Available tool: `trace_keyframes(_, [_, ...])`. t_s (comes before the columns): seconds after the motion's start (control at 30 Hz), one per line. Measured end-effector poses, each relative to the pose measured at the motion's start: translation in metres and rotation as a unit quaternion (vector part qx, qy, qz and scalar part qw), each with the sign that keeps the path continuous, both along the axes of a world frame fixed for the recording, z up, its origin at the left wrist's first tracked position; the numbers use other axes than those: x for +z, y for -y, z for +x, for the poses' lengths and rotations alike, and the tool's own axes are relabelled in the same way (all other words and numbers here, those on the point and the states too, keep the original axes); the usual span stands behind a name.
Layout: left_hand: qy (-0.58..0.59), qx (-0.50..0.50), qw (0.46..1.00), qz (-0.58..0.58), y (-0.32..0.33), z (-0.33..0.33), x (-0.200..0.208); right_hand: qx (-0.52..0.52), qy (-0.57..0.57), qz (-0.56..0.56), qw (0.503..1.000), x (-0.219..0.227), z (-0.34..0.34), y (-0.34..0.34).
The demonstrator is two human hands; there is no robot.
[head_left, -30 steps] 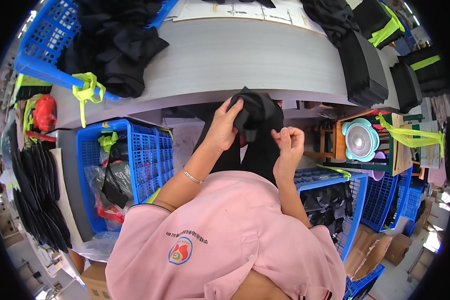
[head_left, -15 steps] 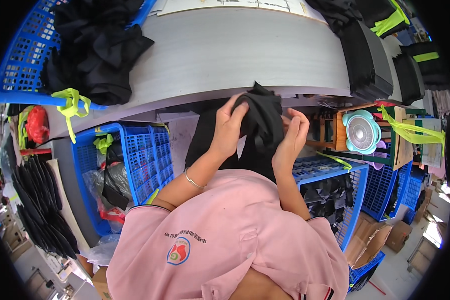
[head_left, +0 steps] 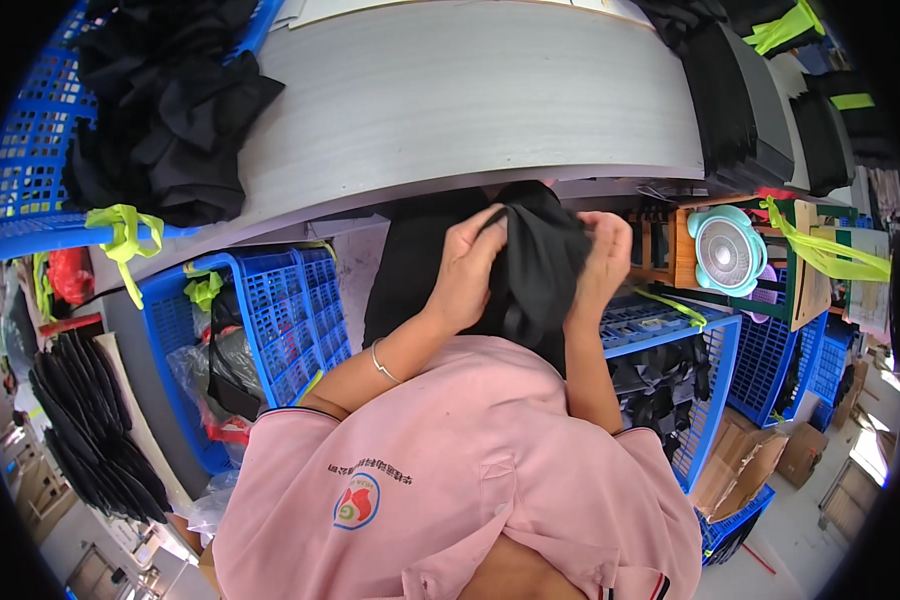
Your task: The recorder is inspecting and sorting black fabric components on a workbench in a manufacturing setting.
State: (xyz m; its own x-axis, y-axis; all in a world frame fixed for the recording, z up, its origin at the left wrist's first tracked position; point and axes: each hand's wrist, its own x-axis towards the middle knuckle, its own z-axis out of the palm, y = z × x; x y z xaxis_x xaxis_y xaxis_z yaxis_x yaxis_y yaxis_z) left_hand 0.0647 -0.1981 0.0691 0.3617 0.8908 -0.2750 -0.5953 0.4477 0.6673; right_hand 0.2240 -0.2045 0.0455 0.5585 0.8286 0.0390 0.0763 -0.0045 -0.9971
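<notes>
1. Thumb and fingers of the left hand (head_left: 465, 275) are pinching the upper-left edge of a black cloth (head_left: 543, 260).
2. The right hand (head_left: 600, 268) is bending its fingers at the cloth's right side — whether they are gripping or merely touching, one cannot tell.
3. The cloth is hanging in folds between both hands, over the person's dark trousers (head_left: 405, 265), near the front edge of a grey table (head_left: 470, 100).
4. A bracelet (head_left: 382, 365) (slim, silvery) is circling the left wrist; a pink shirt (head_left: 450, 430) is filling the foreground.
5. Farther out, black fabric (head_left: 185, 120) is spilling from a blue basket (head_left: 20, 235) at left — while black stacks (head_left: 735, 105) are lining the table's right.
</notes>
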Motion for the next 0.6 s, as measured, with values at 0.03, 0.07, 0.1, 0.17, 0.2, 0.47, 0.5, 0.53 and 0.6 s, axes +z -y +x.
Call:
trace_keyframes(0.03, [-0.038,0.057,0.997,0.021,-0.006,0.002,0.0,0.001,-0.001,0.0,1.0,0.01,-0.001,0.003])
trace_keyframes(0.07, [-0.075,0.114,0.99,0.042,-0.01,0.004,-0.002,0.013,0.009,0.021,1.0,0.019,-0.004,0.009])
trace_keyframes(0.1, [-0.075,0.115,0.99,0.042,-0.013,0.005,-0.006,0.024,0.018,0.043,0.999,0.023,-0.008,0.013])
trace_keyframes(0.17, [-0.116,0.141,0.981,0.063,-0.015,0.009,-0.018,0.087,0.162,0.092,0.979,0.023,-0.02,0.018])
trace_keyframes(0.2, [-0.119,0.141,0.982,0.047,-0.012,0.012,-0.023,0.096,0.204,0.077,0.971,0.018,-0.025,0.021])
trace_keyframes(0.47, [0.026,-0.025,0.996,-0.086,-0.003,0.003,-0.018,0.114,0.01,-0.099,0.989,-0.02,-0.003,-0.007])
trace_keyframes(0.5, [0.062,-0.054,0.989,-0.121,-0.002,0.004,-0.021,0.171,-0.148,-0.116,0.967,-0.028,-0.001,-0.01])
trace_keyframes(0.53, [0.115,-0.063,0.984,-0.125,-0.002,0.001,-0.033,0.189,-0.154,-0.142,0.959,-0.038,-0.001,-0.01])
trace_keyframes(0.6, [0.24,-0.137,0.94,-0.198,0.003,0.002,-0.024,0.254,-0.117,-0.119,0.953,-0.074,-0.013,-0.006])
